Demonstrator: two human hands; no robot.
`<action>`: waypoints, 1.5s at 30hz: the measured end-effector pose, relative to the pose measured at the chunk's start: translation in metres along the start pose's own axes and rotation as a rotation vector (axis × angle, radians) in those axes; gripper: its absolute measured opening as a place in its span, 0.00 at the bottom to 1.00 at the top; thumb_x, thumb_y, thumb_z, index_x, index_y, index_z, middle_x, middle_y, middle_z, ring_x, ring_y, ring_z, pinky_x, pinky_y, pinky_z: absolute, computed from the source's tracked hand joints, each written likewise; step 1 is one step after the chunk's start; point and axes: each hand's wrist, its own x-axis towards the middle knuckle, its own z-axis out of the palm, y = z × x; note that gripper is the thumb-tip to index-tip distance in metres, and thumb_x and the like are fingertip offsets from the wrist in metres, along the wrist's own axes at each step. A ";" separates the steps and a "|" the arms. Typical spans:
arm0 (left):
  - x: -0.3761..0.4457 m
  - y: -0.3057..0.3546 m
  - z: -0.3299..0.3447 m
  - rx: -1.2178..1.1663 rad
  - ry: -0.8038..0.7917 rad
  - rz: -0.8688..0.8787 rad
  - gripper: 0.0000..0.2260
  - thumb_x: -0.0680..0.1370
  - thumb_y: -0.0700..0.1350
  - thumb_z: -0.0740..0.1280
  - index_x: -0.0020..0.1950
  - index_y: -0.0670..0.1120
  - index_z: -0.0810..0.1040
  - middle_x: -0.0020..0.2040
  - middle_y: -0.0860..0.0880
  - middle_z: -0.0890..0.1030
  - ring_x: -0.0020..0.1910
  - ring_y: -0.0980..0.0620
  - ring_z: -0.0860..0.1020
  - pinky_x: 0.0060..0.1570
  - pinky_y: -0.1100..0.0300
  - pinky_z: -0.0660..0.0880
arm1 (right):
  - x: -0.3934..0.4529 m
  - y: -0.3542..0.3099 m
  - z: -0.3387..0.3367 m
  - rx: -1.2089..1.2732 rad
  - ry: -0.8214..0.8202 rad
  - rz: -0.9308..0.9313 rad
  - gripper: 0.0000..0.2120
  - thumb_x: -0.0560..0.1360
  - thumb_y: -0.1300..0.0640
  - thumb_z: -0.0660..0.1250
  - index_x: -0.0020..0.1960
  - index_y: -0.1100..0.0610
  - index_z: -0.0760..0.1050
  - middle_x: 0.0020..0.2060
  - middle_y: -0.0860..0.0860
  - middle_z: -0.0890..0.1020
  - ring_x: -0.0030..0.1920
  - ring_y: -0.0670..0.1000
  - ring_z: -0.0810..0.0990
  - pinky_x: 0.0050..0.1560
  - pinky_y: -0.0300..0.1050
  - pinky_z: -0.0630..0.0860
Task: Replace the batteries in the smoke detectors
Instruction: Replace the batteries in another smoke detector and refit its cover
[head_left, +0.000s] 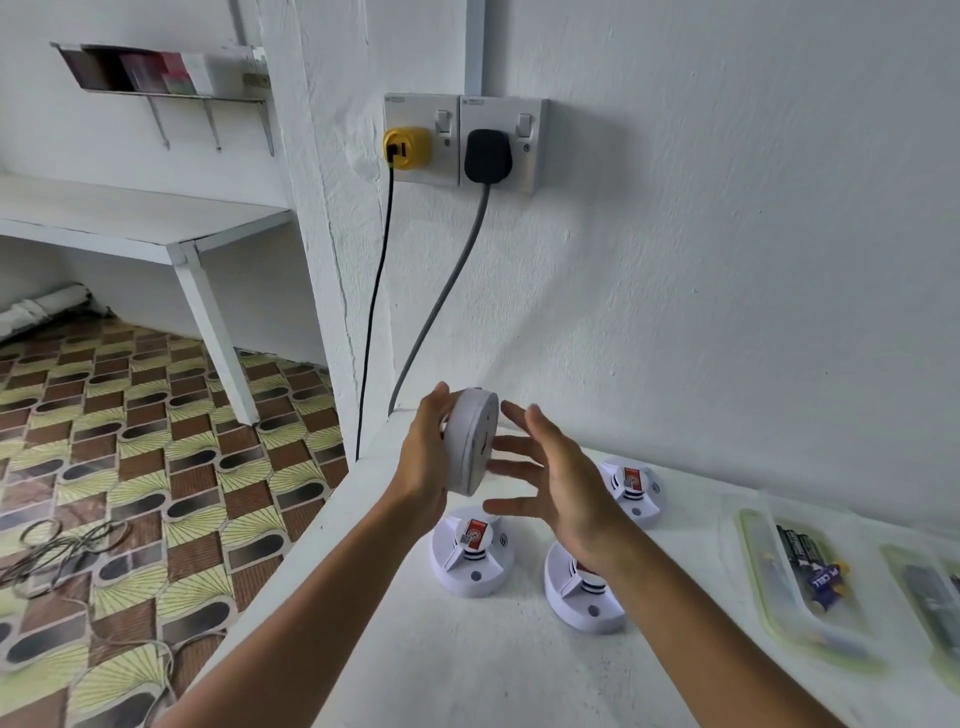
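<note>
Detector (470, 441) gripped on edge in my left hand (423, 457), right hand (556, 483) spread beside it; three detectors (471, 553) on the counter (467, 670) and tray batteries (810, 566) apparently await me.

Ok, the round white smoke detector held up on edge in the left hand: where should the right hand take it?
Take the round white smoke detector by its rim on the free right side, coming in from the right. The disc stands on edge, the left hand already covers its left face and rim, and the open right hand faces the exposed side, fingers spread.
</note>
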 end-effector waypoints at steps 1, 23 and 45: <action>-0.001 0.004 0.002 0.082 0.007 0.033 0.23 0.82 0.60 0.49 0.60 0.48 0.77 0.56 0.40 0.80 0.50 0.42 0.79 0.48 0.52 0.76 | 0.000 -0.004 0.000 0.121 -0.032 0.064 0.22 0.78 0.39 0.56 0.68 0.46 0.71 0.59 0.58 0.78 0.58 0.58 0.80 0.52 0.62 0.79; -0.121 -0.094 -0.130 -0.059 0.212 -0.083 0.14 0.71 0.43 0.67 0.56 0.42 0.79 0.47 0.42 0.84 0.46 0.45 0.82 0.43 0.46 0.79 | -0.017 0.145 0.049 0.313 -0.379 0.277 0.32 0.62 0.61 0.72 0.65 0.44 0.73 0.57 0.56 0.78 0.48 0.57 0.79 0.30 0.47 0.76; -0.133 -0.115 -0.136 0.179 0.282 0.059 0.13 0.76 0.44 0.64 0.58 0.42 0.80 0.50 0.49 0.85 0.48 0.53 0.82 0.47 0.52 0.80 | -0.025 0.168 0.055 0.131 -0.374 0.152 0.40 0.64 0.72 0.71 0.71 0.46 0.66 0.58 0.54 0.79 0.49 0.52 0.80 0.35 0.48 0.78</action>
